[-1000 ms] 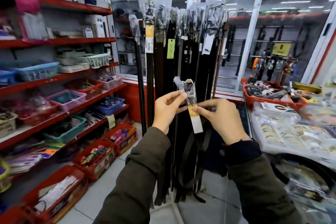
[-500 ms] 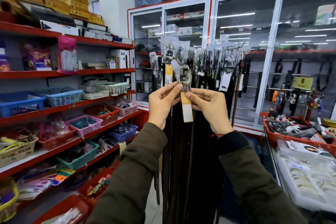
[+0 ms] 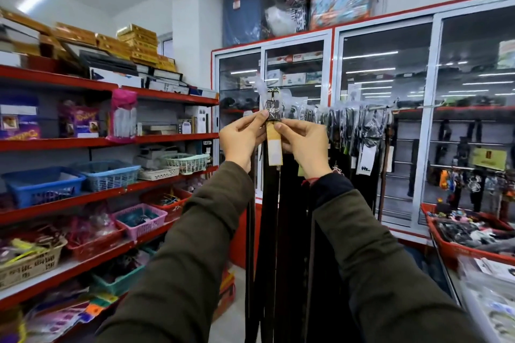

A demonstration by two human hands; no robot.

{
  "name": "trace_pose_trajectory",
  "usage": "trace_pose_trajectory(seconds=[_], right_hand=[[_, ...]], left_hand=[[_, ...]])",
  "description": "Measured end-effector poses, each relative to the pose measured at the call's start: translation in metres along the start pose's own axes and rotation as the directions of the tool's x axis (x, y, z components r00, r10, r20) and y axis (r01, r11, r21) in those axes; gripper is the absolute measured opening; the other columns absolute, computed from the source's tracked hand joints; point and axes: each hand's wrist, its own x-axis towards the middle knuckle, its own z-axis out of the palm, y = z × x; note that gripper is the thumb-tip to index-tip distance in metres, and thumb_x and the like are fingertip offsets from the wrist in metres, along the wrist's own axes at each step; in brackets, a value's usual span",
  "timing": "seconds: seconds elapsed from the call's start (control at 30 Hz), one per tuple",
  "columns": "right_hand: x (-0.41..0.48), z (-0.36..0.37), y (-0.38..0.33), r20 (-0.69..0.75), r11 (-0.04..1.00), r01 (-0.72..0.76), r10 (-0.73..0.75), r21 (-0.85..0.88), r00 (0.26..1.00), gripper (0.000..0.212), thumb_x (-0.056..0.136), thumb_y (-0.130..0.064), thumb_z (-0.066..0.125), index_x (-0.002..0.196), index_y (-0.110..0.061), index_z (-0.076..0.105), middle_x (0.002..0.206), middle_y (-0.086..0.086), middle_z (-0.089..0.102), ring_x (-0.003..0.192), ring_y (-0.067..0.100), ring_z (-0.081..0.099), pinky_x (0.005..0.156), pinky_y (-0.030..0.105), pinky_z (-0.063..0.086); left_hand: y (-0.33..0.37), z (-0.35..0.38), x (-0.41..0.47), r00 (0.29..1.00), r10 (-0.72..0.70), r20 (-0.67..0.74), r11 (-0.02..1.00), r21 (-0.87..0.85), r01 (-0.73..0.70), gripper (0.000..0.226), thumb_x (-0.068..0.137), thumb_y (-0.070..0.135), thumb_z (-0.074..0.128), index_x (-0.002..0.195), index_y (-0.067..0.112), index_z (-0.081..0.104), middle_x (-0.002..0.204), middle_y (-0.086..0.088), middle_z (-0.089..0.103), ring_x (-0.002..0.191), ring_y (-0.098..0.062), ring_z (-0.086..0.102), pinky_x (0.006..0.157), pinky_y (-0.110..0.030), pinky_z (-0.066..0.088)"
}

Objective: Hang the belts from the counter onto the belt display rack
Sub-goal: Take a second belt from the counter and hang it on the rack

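While both hands pinch the belt [image 3: 269, 203] at its top, its hook [image 3: 273, 91] stands at twelve o'clock from the fingers, and that is what the next move looks to turn on: I judge the hook must go up and over toward the rack [image 3: 390, 106], whose rail runs off toward three o'clock, crowded with hung belts [image 3: 359, 147]. The left hand [image 3: 242, 139] comes in from nine o'clock, thumb and forefinger closed on the wrapped buckle [image 3: 272, 113], wrist bent back, forearm rising from six o'clock. Between the hands the belt's long axis runs straight from twelve to six, strap hanging plumb below the yellow-and-white tag [image 3: 274, 147]. The right hand [image 3: 306, 145] meets it from three o'clock, fingertips pressed to the buckle's lower edge and the tag's top, its knuckles just beside the nearest hung belts. Being on the rail's side, the right hand is the nearer to it. Whether the hook already touches the rail's near end cannot be told; it seems clear of it.
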Motion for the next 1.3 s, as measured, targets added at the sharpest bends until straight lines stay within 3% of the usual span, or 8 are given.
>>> trace_pose_trajectory(seconds=[0.13, 0.4, 0.57, 0.63, 0.8, 1.0, 1.17, 1.3], right_hand=[[0.015, 0.004, 0.001, -0.022, 0.998, -0.009, 0.007, -0.069, 1.000, 0.019, 0.093, -0.008, 0.071, 0.108, 0.003, 0.076, 0.099, 0.020, 0.077, 0.083, 0.022, 0.074, 0.064, 0.021, 0.061], [0.019, -0.002, 0.023, -0.032, 0.994, -0.092, 0.091, -0.051, 0.995, 0.011, 0.091, -0.006, 0.072, 0.098, 0.001, 0.077, 0.087, 0.015, 0.076, 0.075, 0.020, 0.074, 0.065, 0.026, 0.063], [0.025, -0.008, 0.038, -0.081, 0.962, -0.072, 0.052, -0.263, 0.995, 0.024, 0.093, -0.003, 0.066, 0.115, 0.002, 0.072, 0.107, 0.024, 0.076, 0.102, 0.034, 0.075, 0.093, 0.050, 0.061], [0.019, -0.013, 0.039, -0.058, 0.916, -0.008, -0.017, -0.400, 0.998, 0.030, 0.094, -0.001, 0.058, 0.121, -0.002, 0.071, 0.112, 0.018, 0.076, 0.106, 0.027, 0.073, 0.098, 0.048, 0.058], [-0.019, -0.037, 0.046, -0.046, 0.751, 0.208, -0.303, -0.627, 0.952, 0.032, 0.099, -0.011, 0.051, 0.126, -0.017, 0.067, 0.126, 0.001, 0.070, 0.109, 0.016, 0.067, 0.100, 0.036, 0.054], [-0.062, -0.088, 0.066, 0.054, 0.442, 0.259, -0.424, -0.859, 0.904, 0.047, 0.106, -0.025, 0.042, 0.152, -0.019, 0.042, 0.168, 0.002, 0.026, 0.158, 0.024, 0.019, 0.128, 0.044, 0.022], [-0.099, -0.141, 0.081, 0.017, 0.299, 0.133, -0.363, -0.945, 0.932, 0.054, 0.108, -0.032, 0.036, 0.160, -0.021, 0.026, 0.173, -0.001, 0.013, 0.161, 0.024, 0.001, 0.130, 0.052, 0.005], [-0.134, -0.186, 0.089, -0.031, 0.228, 0.042, -0.308, -0.973, 0.951, 0.055, 0.108, -0.034, 0.035, 0.160, -0.019, 0.028, 0.172, 0.002, 0.014, 0.161, 0.026, 0.001, 0.129, 0.055, 0.005]], left_hand=[[0.001, 0.002, 0.016, 0.998, -0.063, 0.000, 0.998, 0.023, 0.063, 0.033, 0.087, 0.009, 0.077, 0.116, -0.005, 0.072, 0.113, -0.025, 0.075, 0.087, -0.027, 0.075, 0.073, -0.026, 0.065], [-0.025, -0.005, 0.027, 0.984, -0.180, 0.004, 0.983, 0.027, 0.180, 0.035, 0.087, 0.012, 0.078, 0.116, -0.005, 0.072, 0.114, -0.025, 0.074, 0.094, -0.029, 0.074, 0.074, -0.025, 0.064], [-0.040, -0.001, 0.029, 0.990, -0.139, -0.009, 0.988, 0.065, 0.139, 0.030, 0.092, 0.009, 0.072, 0.119, -0.004, 0.070, 0.112, -0.023, 0.073, 0.090, -0.027, 0.074, 0.068, -0.023, 0.064], [-0.050, 0.002, 0.025, 0.999, -0.026, -0.027, 0.981, 0.190, 0.031, 0.030, 0.097, 0.008, 0.066, 0.124, -0.002, 0.067, 0.119, -0.022, 0.072, 0.101, -0.027, 0.072, 0.084, -0.030, 0.063], [-0.082, 0.001, -0.012, 0.919, 0.377, 0.114, 0.711, 0.600, -0.366, 0.041, 0.104, 0.018, 0.052, 0.144, 0.015, 0.054, 0.150, -0.005, 0.052, 0.141, -0.020, 0.046, 0.118, -0.037, 0.038], [-0.128, 0.001, -0.065, 0.805, 0.453, 0.383, 0.300, 0.785, -0.542, 0.050, 0.106, 0.029, 0.041, 0.156, 0.026, 0.035, 0.169, -0.001, 0.022, 0.159, -0.022, 0.008, 0.129, -0.046, -0.002], [-0.171, 0.006, -0.110, 0.803, 0.329, 0.498, 0.245, 0.776, -0.581, 0.052, 0.106, 0.034, 0.041, 0.157, 0.026, 0.032, 0.171, -0.001, 0.016, 0.160, -0.022, 0.001, 0.129, -0.048, -0.004], [-0.206, 0.017, -0.149, 0.826, 0.246, 0.507, 0.326, 0.759, -0.563, 0.051, 0.105, 0.033, 0.041, 0.156, 0.026, 0.034, 0.170, 0.000, 0.019, 0.160, -0.020, 0.001, 0.129, -0.044, -0.005]])
